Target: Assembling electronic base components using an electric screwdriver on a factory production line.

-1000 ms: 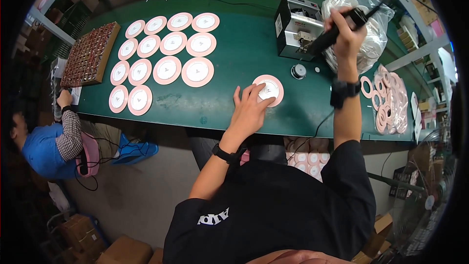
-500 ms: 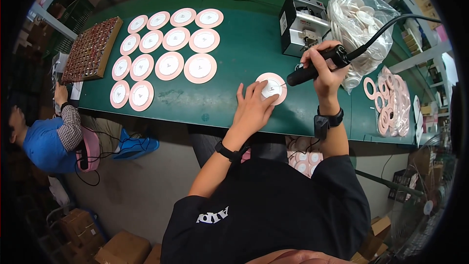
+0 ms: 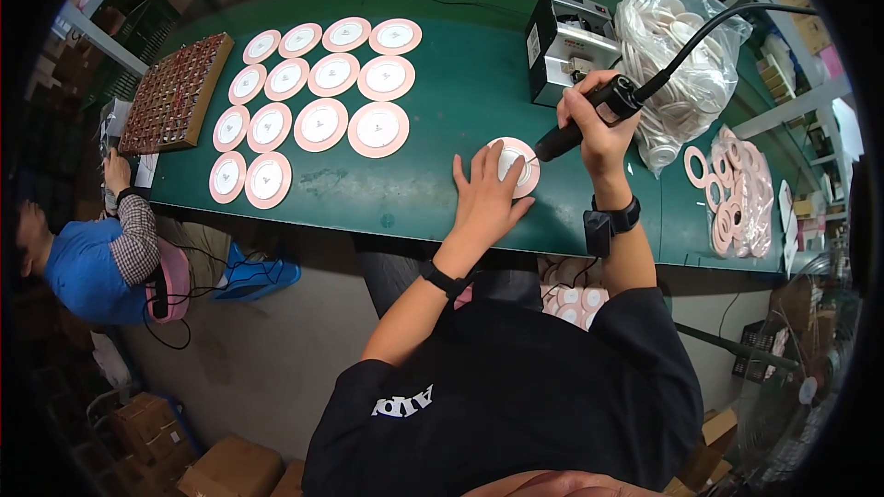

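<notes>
A round disc with a pink rim and white centre [image 3: 527, 182] lies near the front edge of the green table. Across its left part rests my left hand [image 3: 485, 201], fingers spread and pressing lightly on top; they hide some of the disc. My right hand [image 3: 603, 133] is wrapped round a black electric screwdriver [image 3: 561, 142], tilted with its thin bit pointing down-left at the disc's right side. Whether the bit touches the disc I cannot tell. The screwdriver's black cable [image 3: 700, 41] runs up to the right.
Rows of pink-rimmed discs [image 3: 378, 130] lie at the left. A screw-feeding machine [image 3: 562, 60] and a clear bag of white discs [image 3: 686, 83] stand at the back right, with bagged pink rings [image 3: 755, 193] nearby. A filled tray [image 3: 175, 97] sits far left, near a seated co-worker [image 3: 97, 262].
My right hand and the screwdriver have shifted slightly left and up. My left hand has flattened and turned a little, its fingers now further up over the disc.
</notes>
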`<action>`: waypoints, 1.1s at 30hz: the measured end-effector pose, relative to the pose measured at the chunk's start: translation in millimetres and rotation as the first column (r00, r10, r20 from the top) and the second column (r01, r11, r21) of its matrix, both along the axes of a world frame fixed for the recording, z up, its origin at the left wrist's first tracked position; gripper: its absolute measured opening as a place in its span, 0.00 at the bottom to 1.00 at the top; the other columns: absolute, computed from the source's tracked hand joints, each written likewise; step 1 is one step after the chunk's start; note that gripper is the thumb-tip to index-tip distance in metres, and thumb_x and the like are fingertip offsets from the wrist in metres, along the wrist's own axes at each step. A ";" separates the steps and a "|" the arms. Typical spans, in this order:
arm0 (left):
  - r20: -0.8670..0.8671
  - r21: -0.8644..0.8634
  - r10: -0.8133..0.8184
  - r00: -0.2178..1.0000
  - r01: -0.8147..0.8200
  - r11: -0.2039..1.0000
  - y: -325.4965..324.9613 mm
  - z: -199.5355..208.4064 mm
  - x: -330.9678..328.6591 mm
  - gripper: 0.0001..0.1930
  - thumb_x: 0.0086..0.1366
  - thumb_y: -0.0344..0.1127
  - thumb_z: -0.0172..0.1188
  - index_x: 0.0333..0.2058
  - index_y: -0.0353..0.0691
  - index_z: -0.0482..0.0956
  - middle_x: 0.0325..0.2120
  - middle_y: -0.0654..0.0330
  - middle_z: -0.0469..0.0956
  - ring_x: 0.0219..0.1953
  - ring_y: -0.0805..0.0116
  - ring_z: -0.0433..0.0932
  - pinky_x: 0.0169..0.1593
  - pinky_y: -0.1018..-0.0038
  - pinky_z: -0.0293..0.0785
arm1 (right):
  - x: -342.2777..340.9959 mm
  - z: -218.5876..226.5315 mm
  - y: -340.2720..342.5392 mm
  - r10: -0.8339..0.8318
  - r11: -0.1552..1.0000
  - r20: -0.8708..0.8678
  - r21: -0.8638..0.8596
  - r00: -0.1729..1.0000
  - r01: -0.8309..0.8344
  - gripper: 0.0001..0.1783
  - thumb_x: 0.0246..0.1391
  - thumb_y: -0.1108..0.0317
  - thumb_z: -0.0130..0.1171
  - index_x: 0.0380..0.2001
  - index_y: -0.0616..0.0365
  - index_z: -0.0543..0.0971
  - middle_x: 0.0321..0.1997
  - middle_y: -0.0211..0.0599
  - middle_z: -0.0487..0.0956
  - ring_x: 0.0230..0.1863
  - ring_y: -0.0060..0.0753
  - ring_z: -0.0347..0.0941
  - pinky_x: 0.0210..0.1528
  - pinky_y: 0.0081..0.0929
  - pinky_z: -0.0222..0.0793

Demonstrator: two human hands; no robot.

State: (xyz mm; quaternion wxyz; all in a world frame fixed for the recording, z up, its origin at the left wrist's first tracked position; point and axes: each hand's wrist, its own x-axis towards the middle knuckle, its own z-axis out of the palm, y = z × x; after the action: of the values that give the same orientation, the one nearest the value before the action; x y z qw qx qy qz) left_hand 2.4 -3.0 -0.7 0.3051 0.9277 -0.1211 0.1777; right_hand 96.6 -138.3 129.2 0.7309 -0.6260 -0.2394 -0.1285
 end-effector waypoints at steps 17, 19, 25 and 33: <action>-0.007 0.058 -0.116 0.993 0.116 0.992 23.1 -6.5 -5.2 0.19 0.61 0.29 0.61 0.50 0.56 0.84 0.63 0.52 0.66 0.67 0.48 0.61 0.68 0.33 0.46 | 92.8 72.5 -43.6 -0.313 0.944 0.208 0.175 0.927 0.280 0.07 0.54 0.75 0.67 0.33 0.62 0.77 0.27 0.39 0.79 0.26 0.30 0.76 0.30 0.25 0.71; 0.000 0.052 -0.131 0.991 0.131 0.990 22.0 -6.4 -6.2 0.18 0.59 0.30 0.62 0.48 0.55 0.86 0.63 0.53 0.66 0.67 0.49 0.61 0.68 0.32 0.47 | 104.2 65.9 -53.2 -0.276 0.961 0.175 0.051 0.945 0.271 0.08 0.54 0.76 0.66 0.34 0.62 0.76 0.27 0.39 0.79 0.25 0.31 0.75 0.29 0.25 0.70; 0.005 0.010 -0.114 0.993 0.114 0.993 23.8 3.1 -7.8 0.19 0.61 0.34 0.65 0.51 0.58 0.84 0.63 0.54 0.67 0.66 0.50 0.63 0.69 0.34 0.47 | 35.6 59.3 -47.7 -0.085 0.989 0.007 0.123 0.996 0.084 0.08 0.55 0.78 0.64 0.36 0.61 0.74 0.27 0.40 0.77 0.25 0.33 0.75 0.28 0.26 0.69; 0.001 0.044 -0.107 0.994 0.107 0.993 21.5 -1.4 -11.7 0.20 0.60 0.39 0.67 0.52 0.59 0.83 0.62 0.54 0.67 0.65 0.50 0.64 0.69 0.35 0.47 | -20.4 12.4 -26.3 -0.082 0.995 0.032 0.065 0.996 0.080 0.10 0.56 0.80 0.62 0.37 0.62 0.71 0.29 0.42 0.77 0.26 0.34 0.75 0.28 0.28 0.71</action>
State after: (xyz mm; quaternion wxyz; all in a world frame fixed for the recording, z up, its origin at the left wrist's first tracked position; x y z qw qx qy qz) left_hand -9.2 18.5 -2.1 0.2936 0.9261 -0.1751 0.1598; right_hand 76.2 -164.7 141.6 0.7405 -0.6093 -0.2221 -0.1766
